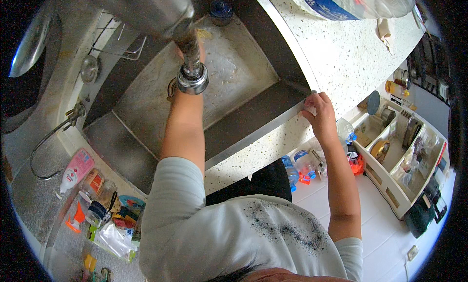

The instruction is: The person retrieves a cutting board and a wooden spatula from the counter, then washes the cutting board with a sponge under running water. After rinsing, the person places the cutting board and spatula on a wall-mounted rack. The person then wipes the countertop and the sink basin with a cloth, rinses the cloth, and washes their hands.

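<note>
My left arm reaches down into a rectangular metal sink (241, 63). The faucet (192, 79) hangs over it and hides most of my left hand (202, 52). Just beyond that hand, a small yellowish piece (204, 33) lies on the sink floor; whether the fingers touch it cannot be told. A round drain (171, 89) shows partly beside my wrist. My right hand (320, 112) is at the sink's near right corner, its fingers and thumb curled over the metal rim (256, 134). A dark blue round container (221, 11) stands in the far corner of the sink.
Speckled counter (329, 55) runs right of the sink, bearing a large clear plastic bottle (365, 4). Left are a wire rack (122, 55), a pink bottle (77, 168) and several jars (97, 183). Plastic bottles (290, 172) and a divided white bin (398, 147) stand at lower right.
</note>
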The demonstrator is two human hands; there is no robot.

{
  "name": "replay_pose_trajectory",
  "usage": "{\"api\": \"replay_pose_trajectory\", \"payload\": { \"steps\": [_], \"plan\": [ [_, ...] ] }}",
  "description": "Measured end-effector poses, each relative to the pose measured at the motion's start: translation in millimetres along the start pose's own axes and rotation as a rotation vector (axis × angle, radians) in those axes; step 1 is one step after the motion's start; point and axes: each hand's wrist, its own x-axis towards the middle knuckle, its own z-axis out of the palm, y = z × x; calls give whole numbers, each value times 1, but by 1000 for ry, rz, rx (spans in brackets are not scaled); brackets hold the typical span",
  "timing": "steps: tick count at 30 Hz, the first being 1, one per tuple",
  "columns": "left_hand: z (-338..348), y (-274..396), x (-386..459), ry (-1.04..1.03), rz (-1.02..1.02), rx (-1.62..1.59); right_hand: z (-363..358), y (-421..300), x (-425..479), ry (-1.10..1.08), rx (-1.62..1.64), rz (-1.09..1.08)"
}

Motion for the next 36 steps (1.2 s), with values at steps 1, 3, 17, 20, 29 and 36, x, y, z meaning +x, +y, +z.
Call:
{"api": "replay_pose_trajectory", "payload": {
  "steps": [1, 3, 17, 20, 29, 36],
  "plan": [
    [-2, 23, -5, -16, -123, -17, 1, 1, 1, -8, 0, -7],
    [-2, 50, -26, -145, -154, -67, 1, 2, 2, -7, 15, -14],
    [-13, -44, -33, -323, 140, -148, -2, -4, -3, 40, 5, -44],
    [-38, 28, -44, -273, -54, -47, 2, 1, -3, 31, 21, 0],
    [-52, 5, -58, -464, 533, -60, 1, 2, -5, 60, 41, -20],
    [-10, 15, 3, -56, -18, 297, 0, 0, -4, 40, 12, -7]
  ]
}}
